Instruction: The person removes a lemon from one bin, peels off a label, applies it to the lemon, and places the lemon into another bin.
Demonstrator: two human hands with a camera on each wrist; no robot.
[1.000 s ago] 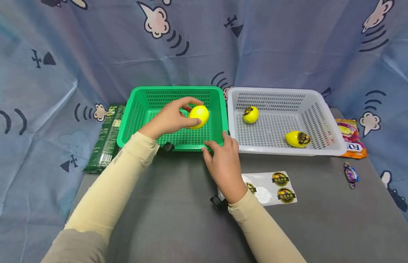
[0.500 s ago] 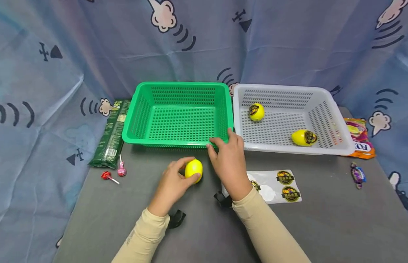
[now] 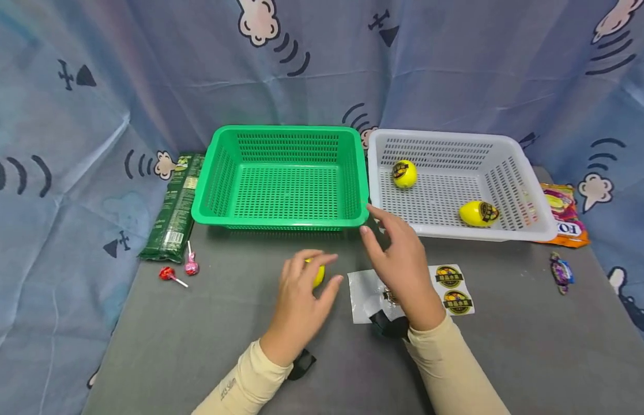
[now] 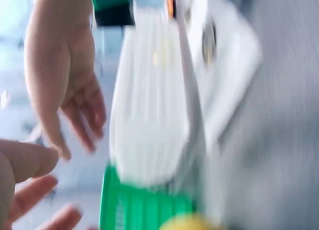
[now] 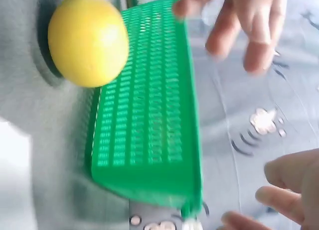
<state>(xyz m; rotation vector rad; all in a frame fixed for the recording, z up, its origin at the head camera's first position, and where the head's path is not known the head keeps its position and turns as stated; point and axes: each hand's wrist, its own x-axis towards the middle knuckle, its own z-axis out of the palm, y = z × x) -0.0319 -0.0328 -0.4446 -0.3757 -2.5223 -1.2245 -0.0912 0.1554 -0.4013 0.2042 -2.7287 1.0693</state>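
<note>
A yellow lemon rests on the grey table, partly hidden behind my left hand in the head view. In the right wrist view the whole lemon shows beside the green basket, with the left fingers apart from it. My left fingers are spread and hold nothing. My right hand hovers over a white sticker sheet with round black-and-gold labels, its fingers extended and holding nothing. Behind the hands stands the green basket. The white basket holds two labelled lemons.
A green packet leans by the green basket's left side. Two lollipops lie in front of it. At the right are an orange-red packet and a purple wrapped candy. A patterned curtain hangs behind.
The left hand brought the lemon out from over the green basket down to the table and let go of it. My right hand left the basket's front corner and moved right over the sticker sheet.
</note>
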